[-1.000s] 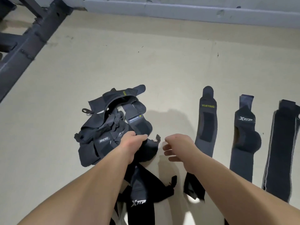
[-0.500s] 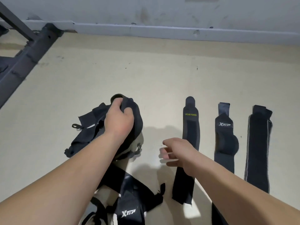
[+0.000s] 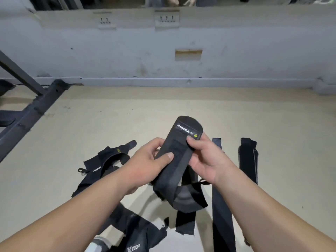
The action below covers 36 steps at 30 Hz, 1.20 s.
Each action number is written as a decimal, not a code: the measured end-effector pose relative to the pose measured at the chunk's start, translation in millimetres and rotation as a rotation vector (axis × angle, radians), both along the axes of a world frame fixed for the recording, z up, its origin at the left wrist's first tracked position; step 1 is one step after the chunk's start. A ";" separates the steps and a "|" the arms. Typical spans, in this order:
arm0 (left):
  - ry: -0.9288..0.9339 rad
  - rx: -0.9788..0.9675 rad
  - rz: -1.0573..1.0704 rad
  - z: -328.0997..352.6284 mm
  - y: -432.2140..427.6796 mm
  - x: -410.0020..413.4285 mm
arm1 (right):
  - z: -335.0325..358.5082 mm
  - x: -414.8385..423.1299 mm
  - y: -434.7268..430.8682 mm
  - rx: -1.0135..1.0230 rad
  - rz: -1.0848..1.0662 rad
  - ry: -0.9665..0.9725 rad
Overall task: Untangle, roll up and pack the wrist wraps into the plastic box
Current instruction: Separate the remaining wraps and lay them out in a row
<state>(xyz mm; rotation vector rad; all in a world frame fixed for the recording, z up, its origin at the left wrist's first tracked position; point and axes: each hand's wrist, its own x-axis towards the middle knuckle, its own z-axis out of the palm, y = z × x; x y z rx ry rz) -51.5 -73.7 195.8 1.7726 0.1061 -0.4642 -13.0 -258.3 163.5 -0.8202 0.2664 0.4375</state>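
Both hands hold one black wrap [image 3: 177, 170] up above the floor [image 3: 181, 106], its "MANUEKLEAR" label end pointing away from the person. The left hand [image 3: 145, 160] has a closed grip on it, thumb pressed across the front and fingers curled behind. The right hand [image 3: 207, 160] pinches it near the label, thumb on the front and fingers behind. The wrap's lower end hangs down and curls into a loose loop between the wrists.

On the floor to the left lies a tangled pile [image 3: 107, 164] of black wraps. An XTEP wrap [image 3: 138, 239] lies nearest the person. To the right, an inner strip [image 3: 221, 211] and an outer strip [image 3: 248, 160] lie flat, side by side but apart. A dark metal frame [image 3: 34, 113] stands at the far left, by the wall [image 3: 236, 60].
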 end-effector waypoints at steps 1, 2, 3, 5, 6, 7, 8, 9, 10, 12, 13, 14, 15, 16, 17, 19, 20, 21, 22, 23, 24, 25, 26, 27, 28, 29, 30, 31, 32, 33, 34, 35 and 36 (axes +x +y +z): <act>0.011 -0.005 -0.002 0.7 0.2 -6.9 | 6.1 -4.2 -1.2 -0.006 -0.006 -0.046; 0.017 -0.012 -0.005 0.6 0.2 -13.7 | 11.6 -8.4 -1.3 -0.014 0.001 -0.088; 0.019 -0.017 -0.013 0.6 -0.4 -20.6 | 16.1 -12.7 -0.9 -0.022 0.020 -0.131; 0.018 -0.014 -0.044 0.4 -5.3 -33.1 | 21.4 -20.0 -0.5 -0.052 0.059 -0.197; 0.027 -0.022 -0.054 -0.6 -8.4 -37.9 | 23.0 -22.7 -0.9 -0.067 0.068 -0.214; 0.045 -0.043 -0.053 -0.7 -11.3 -42.1 | 25.1 -25.0 -1.4 -0.071 0.070 -0.224; 0.068 -0.061 -0.050 0.2 -13.9 -45.7 | 27.1 -26.2 -2.1 -0.070 0.062 -0.228; 0.090 -0.070 -0.054 0.9 -16.3 -48.8 | 29.9 -26.9 -2.8 -0.067 0.048 -0.233; 0.111 -0.072 -0.067 -0.2 -17.8 -50.7 | 32.4 -26.7 -3.3 -0.062 0.032 -0.237; 0.152 -0.067 -0.103 -4.6 -18.2 -55.2 | 36.5 -26.1 -3.2 -0.070 0.004 -0.241; 0.172 -0.063 -0.117 -6.4 -18.2 -57.9 | 36.7 -25.4 -2.6 -0.083 -0.008 -0.243; 0.187 -0.056 -0.122 -8.5 -18.8 -59.9 | 36.1 -24.9 -1.8 -0.100 -0.015 -0.237; 0.186 -0.045 -0.113 -10.8 -19.3 -60.9 | 34.6 -24.8 -1.0 -0.120 -0.022 -0.220; 0.169 -0.028 -0.094 -13.0 -19.6 -60.8 | 31.7 -24.8 -0.7 -0.137 -0.031 -0.189; 0.146 -0.013 -0.070 -14.2 -19.9 -59.6 | 28.4 -25.5 -0.9 -0.141 -0.031 -0.157; 0.111 -0.008 -0.024 -13.1 -21.6 -55.9 | 20.2 -28.8 -2.4 -0.139 0.017 -0.118; 0.106 -0.028 -0.002 -12.0 -23.6 -53.9 | 15.9 -31.8 -2.7 -0.150 0.070 -0.110; 0.106 -0.060 0.025 -11.5 -25.4 -51.6 | 11.5 -35.8 -2.6 -0.157 0.135 -0.100; 0.108 -0.101 0.057 -11.7 -27.1 -49.4 | 6.9 -41.2 -2.1 -0.152 0.210 -0.084; 0.115 -0.147 0.093 -11.4 -28.5 -46.6 | 1.0 -46.9 -3.0 -0.139 0.288 -0.060; 0.133 -0.193 0.127 -11.6 -29.2 -43.5 | -5.0 -52.2 -5.4 -0.133 0.372 -0.035; 0.164 -0.233 0.153 -13.0 -28.7 -40.3 | -11.5 -56.2 -9.8 -0.148 0.461 -0.016; 0.201 -0.260 0.168 -15.4 -27.7 -37.9 | -17.4 -58.5 -15.6 -0.187 0.548 -0.007; 0.232 -0.270 0.169 -18.4 -27.0 -36.2 | -21.6 -59.7 -21.7 -0.257 0.617 -0.008; 0.252 -0.265 0.160 -22.2 -26.6 -35.9 | -25.1 -59.7 -27.5 -0.354 0.659 -0.010; 0.260 -0.257 0.154 -26.4 -26.3 -36.3 | -27.9 -59.6 -32.1 -0.464 0.679 -0.014; 0.264 -0.252 0.158 -30.5 -26.0 -37.0 | -30.2 -59.7 -34.9 -0.564 0.678 -0.010; 0.269 -0.252 0.177 -34.0 -26.7 -37.3 | -32.1 -60.0 -37.9 -0.631 0.655 0.001; 0.277 -0.262 0.213 -36.6 -27.3 -37.6 | -33.9 -60.3 -40.5 -0.657 0.620 0.012; 0.287 -0.277 0.255 -37.5 -27.7 -37.6 | -35.1 -60.0 -42.9 -0.647 0.582 0.026; 0.288 -0.272 0.283 -37.7 -27.3 -38.1 | -34.4 -59.9 -44.7 -0.624 0.548 0.035; 0.287 -0.242 0.285 -37.5 -26.4 -38.8 | -32.9 -59.2 -46.4 -0.617 0.523 0.035; 0.284 -0.205 0.265 -37.2 -25.7 -39.8 | -30.6 -58.3 -48.6 -0.626 0.509 0.022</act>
